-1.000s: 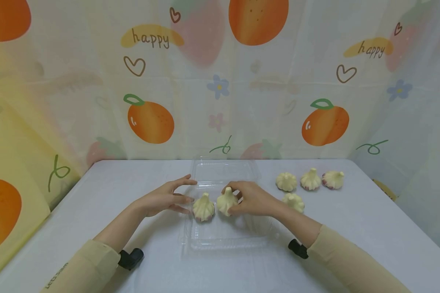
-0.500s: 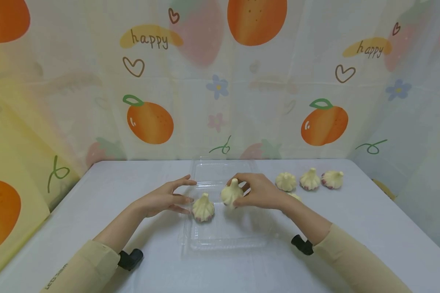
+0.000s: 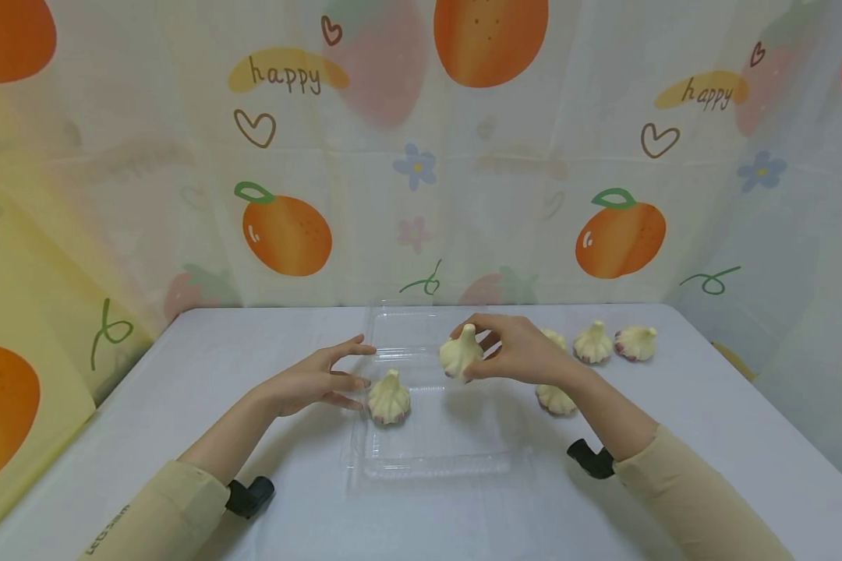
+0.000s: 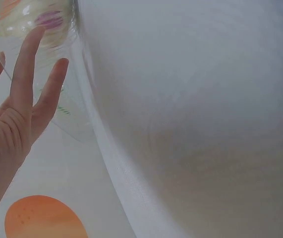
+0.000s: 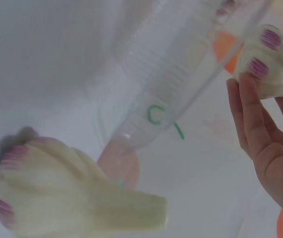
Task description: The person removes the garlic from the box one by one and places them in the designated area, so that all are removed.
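Note:
My right hand [image 3: 526,351] pinches a garlic bulb [image 3: 461,354] between fingers and thumb, held up over the back part of a clear plastic box [image 3: 435,465]. In the right wrist view purple patches show on that held bulb [image 5: 265,62]. A second garlic bulb [image 3: 389,399] sits stem up inside the box at its left. My left hand [image 3: 316,382], fingers spread and fairly straight, rests at the box's left wall. Through that clear wall the left wrist view shows the bulb inside [image 4: 52,22], close to the fingertips of my left hand [image 4: 20,109].
Right of the box lie several more garlic bulbs: one at the back right [image 3: 635,344], one beside it [image 3: 592,343], and a nearer one [image 3: 556,400] partly behind my right forearm. The box's clear lid [image 3: 431,323] lies opened towards the back of the white table [image 3: 288,514].
My right hand has lifted the garlic bulb out of its spot beside the other one and carried it up, back and to the right. My left hand has stayed still.

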Available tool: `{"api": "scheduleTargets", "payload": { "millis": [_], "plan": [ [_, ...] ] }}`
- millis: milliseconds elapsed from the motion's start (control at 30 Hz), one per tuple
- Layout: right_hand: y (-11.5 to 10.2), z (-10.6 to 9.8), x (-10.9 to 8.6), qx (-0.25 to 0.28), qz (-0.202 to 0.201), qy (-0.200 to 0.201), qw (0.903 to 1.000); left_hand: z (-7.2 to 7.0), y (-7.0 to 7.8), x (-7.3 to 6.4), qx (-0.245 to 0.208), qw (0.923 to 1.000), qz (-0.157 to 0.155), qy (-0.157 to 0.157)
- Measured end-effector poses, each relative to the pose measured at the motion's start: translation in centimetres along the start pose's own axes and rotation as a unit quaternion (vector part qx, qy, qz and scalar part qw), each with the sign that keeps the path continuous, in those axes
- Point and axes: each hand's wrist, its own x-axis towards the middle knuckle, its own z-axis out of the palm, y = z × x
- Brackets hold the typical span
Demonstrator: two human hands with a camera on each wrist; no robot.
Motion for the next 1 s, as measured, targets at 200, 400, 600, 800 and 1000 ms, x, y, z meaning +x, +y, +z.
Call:
{"api": "scheduleTargets", "payload": {
  "millis": [200,400,600,800,1000],
  "plan": [
    [0.1,-1.4,-0.7,0.002,0.001,0.001,1.0,0.1,0.1,0.0,-0.004,1.0,0.003,0.0],
    [0.3,-2.7,-1.1,0.0,0.008,-0.002,1.0,0.1,0.2,0.0,-0.001,1.0,0.002,0.0],
    [0.8,-3.7,-1.5,-0.012,0.028,0.001,0.9995,0.0,0.0,0.1,0.004,1.0,-0.002,0.003],
    [1.3,-4.8,-2.1,-0.01,0.036,0.002,0.9993,-0.1,-0.1,0.1,0.004,1.0,0.0,0.002],
    [1.8,-6.3,-2.9,-0.001,0.033,-0.004,0.9994,-0.1,-0.1,0.1,-0.001,1.0,0.003,0.0]
  ]
}}
